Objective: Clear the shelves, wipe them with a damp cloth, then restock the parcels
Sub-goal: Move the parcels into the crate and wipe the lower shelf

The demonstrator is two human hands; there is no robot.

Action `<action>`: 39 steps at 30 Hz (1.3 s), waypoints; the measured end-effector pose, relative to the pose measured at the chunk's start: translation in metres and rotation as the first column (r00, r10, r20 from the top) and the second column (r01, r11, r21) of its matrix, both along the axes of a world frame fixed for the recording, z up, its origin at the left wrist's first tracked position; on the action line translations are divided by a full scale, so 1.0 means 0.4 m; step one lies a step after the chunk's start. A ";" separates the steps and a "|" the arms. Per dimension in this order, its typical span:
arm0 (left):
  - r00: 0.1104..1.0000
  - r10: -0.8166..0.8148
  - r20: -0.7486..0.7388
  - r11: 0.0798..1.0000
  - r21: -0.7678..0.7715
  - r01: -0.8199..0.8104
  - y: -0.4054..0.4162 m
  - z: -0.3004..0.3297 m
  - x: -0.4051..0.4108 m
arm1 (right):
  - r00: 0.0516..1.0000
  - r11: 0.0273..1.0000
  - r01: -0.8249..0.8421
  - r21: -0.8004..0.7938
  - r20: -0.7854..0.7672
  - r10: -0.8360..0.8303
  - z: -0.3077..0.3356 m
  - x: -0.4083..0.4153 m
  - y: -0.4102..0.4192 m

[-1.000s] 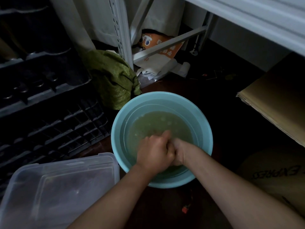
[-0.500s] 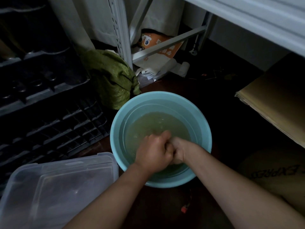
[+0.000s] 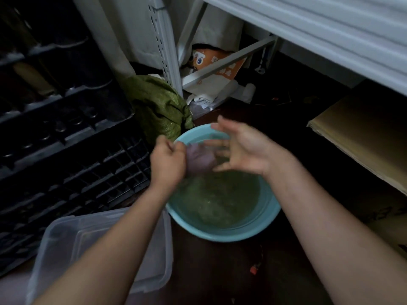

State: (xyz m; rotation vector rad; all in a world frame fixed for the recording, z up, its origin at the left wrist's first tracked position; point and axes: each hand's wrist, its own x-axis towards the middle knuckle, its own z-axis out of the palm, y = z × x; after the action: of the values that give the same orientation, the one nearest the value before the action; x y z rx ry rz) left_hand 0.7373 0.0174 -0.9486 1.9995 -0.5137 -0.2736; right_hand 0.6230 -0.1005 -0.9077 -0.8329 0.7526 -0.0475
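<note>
- The cloth [image 3: 199, 160], a bunched purplish wad, is held in the air above the far side of the basin [image 3: 222, 233], clear of the water.
- The left hand [image 3: 168, 160] is curled closed around the cloth's left end, knuckles up.
- The right hand [image 3: 244, 148] is spread open just right of the cloth, palm turned toward it, fingers blurred; whether they touch the cloth cannot be told.
- The basin is pale blue, standing on the dark floor, and holds murky greenish water.
- A clear plastic lid or box [image 3: 105, 249] lies just left of the basin, near side.
- A crumpled green bag [image 3: 158, 106] sits beyond the basin, against a white shelf upright [image 3: 164, 45].
- Black plastic crates [image 3: 66, 150] fill the space left of the basin.
- Flat cardboard [image 3: 363, 133] lies well to the basin's right, under a white shelf edge [image 3: 330, 34].
</note>
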 end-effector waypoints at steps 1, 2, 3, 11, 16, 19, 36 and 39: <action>0.996 0.079 -0.031 0.997 -0.012 -0.080 0.004 0.016 0.025 | 1.000 0.996 -0.024 -0.089 0.001 0.024 0.009 -0.004 0.003; 0.989 0.137 -0.049 0.990 -0.005 -0.138 0.011 0.027 0.041 | 0.986 0.941 -0.133 -0.312 -0.136 0.095 -0.009 -0.009 0.017; 0.984 0.168 -0.053 0.986 0.015 -0.167 0.021 0.038 0.047 | 0.928 0.793 -0.271 -0.545 -0.366 0.066 -0.039 -0.018 0.045; 0.973 0.118 -0.197 0.966 -0.203 -0.159 0.048 0.175 -0.015 | 0.995 0.994 0.104 -0.041 0.004 -0.104 0.092 -0.044 0.187; 0.982 -0.005 -0.188 0.901 -0.428 -0.078 0.008 0.359 -0.089 | 0.934 0.814 0.350 -0.464 0.234 -0.268 0.297 -0.090 0.196; 0.972 -0.128 -0.197 0.858 -0.513 0.009 -0.022 0.496 -0.148 | 0.892 0.523 0.443 -0.728 0.299 -0.339 0.420 -0.144 0.170; 0.385 -0.709 -0.591 0.703 -0.634 0.322 -0.219 0.781 -0.604 | 0.668 0.018 0.265 -0.964 0.171 -0.724 0.750 -0.725 0.088; 0.099 -0.802 -0.589 0.537 -0.639 0.552 -0.217 0.804 -0.714 | 0.586 -0.037 0.238 -0.971 0.174 -0.791 0.792 -0.854 0.084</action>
State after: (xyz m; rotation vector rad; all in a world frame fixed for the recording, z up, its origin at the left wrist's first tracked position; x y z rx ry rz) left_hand 0.4515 -0.0693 -0.6269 0.9227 -0.7394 -1.6535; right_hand 0.2815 -0.0669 -0.5911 -1.7492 1.5702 -1.3025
